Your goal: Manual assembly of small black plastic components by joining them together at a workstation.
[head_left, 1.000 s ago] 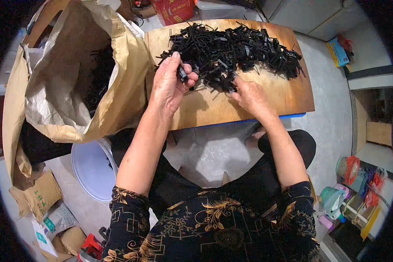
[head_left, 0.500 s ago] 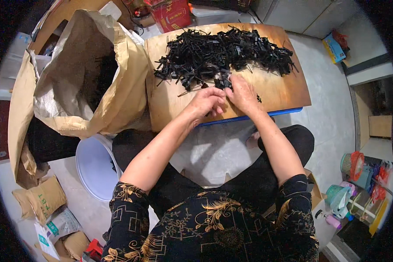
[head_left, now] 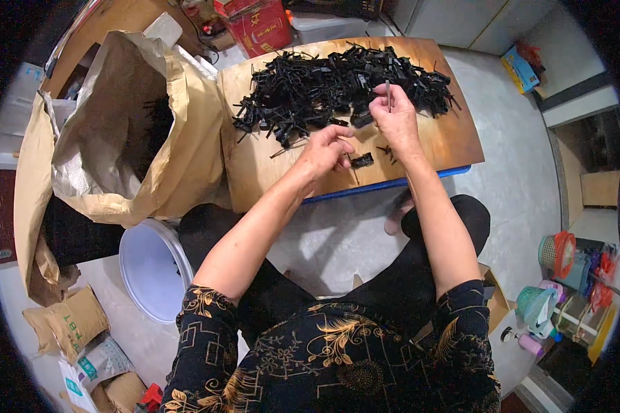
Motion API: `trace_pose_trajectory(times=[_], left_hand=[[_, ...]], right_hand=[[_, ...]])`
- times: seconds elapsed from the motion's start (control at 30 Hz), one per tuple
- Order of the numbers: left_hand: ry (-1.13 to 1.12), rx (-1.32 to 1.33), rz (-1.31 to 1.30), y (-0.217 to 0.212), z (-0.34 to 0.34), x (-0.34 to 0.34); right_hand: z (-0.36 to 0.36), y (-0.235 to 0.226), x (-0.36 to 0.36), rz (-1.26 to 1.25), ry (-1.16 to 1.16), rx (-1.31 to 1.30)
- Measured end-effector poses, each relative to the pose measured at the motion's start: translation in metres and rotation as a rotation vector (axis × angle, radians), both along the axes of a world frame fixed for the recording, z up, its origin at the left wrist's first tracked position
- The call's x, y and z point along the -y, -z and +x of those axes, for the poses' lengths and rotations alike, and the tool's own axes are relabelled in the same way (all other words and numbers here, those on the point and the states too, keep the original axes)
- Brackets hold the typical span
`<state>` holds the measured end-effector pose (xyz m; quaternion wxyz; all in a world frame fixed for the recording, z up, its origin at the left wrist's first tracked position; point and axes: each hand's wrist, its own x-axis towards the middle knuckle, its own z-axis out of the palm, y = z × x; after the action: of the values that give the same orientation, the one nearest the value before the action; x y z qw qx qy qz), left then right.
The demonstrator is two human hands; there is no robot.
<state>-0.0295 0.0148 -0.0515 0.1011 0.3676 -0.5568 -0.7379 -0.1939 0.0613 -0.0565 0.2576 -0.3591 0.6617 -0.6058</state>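
A heap of black plastic pieces [head_left: 303, 82], many with thin stems, covers the far part of a wooden board [head_left: 255, 165]. My right hand [head_left: 398, 124] is raised over the heap's near edge, closed on a slim grey stick-like tool [head_left: 388, 95] whose upper end points away from me. My left hand [head_left: 324, 151] rests low over the board with curled fingers. At its fingertips is a small black plastic piece [head_left: 362, 160], which it seems to grip; a thin dark stem shows beside it. A few black scraps [head_left: 387, 153] lie to the right.
At the left stands a large open paper sack [head_left: 193, 131] with black pieces inside. Below it is a white bucket [head_left: 148, 275]. A blue edge [head_left: 386, 184] shows under the board. Packed bags [head_left: 76, 320] lie lower left; bottles and baskets [head_left: 530, 344] stand at the right.
My right hand has lifted up and away from my left, and the grey tool now shows in it. The small black piece has come into sight by my left fingertips. The view has shifted slightly.
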Motion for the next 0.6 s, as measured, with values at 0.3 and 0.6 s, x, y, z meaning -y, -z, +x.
trace_pose_trajectory(times=[0.3,0.6], left_hand=[[-0.214,-0.078,0.193,0.008,0.004,0.01],[-0.299,-0.097,0.161,-0.006,0.024,0.025]], right_hand=[[-0.011,0.016,-0.001,0.072,0.064,-0.104],[0.002,0.025,-0.048,0.383,-0.557,-0.911]])
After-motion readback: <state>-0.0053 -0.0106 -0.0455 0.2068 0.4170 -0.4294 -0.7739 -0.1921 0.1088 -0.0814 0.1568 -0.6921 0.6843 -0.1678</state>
